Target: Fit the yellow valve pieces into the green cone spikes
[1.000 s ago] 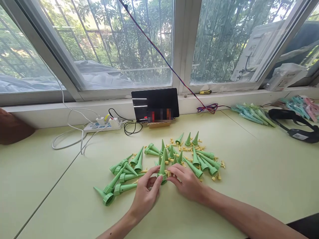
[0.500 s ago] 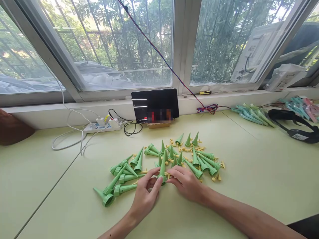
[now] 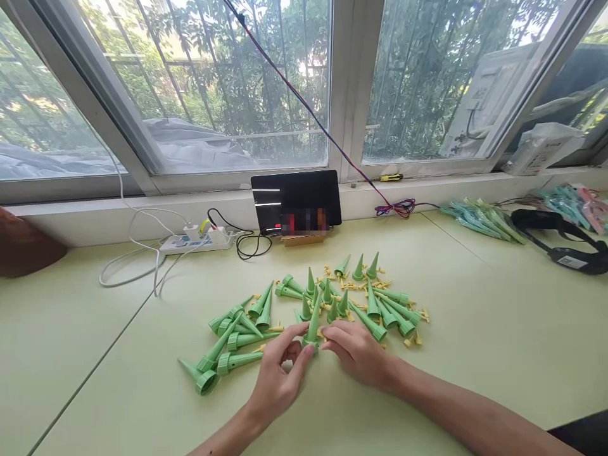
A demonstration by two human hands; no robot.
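Between thumb and fingers, my left hand (image 3: 280, 373) grips a green cone (image 3: 314, 323), its tip pointing up. My right hand (image 3: 357, 348) is pinched at the cone's right side, on a small yellow piece (image 3: 322, 334) partly hidden by the fingers. Several green cones lie to the left, among them one with its open base showing (image 3: 206, 382). Behind my hands, more cones stand or lie among small yellow pieces (image 3: 407, 342).
A black tablet (image 3: 304, 202) leans at the windowsill. A white power strip (image 3: 197, 242) with cables is at its left. Bagged coloured parts (image 3: 484, 218) and a black headset (image 3: 560, 240) lie at the right.
The cone in my left hand has shifted slightly right and down and leans a little more to the right. My right hand has moved slightly right.
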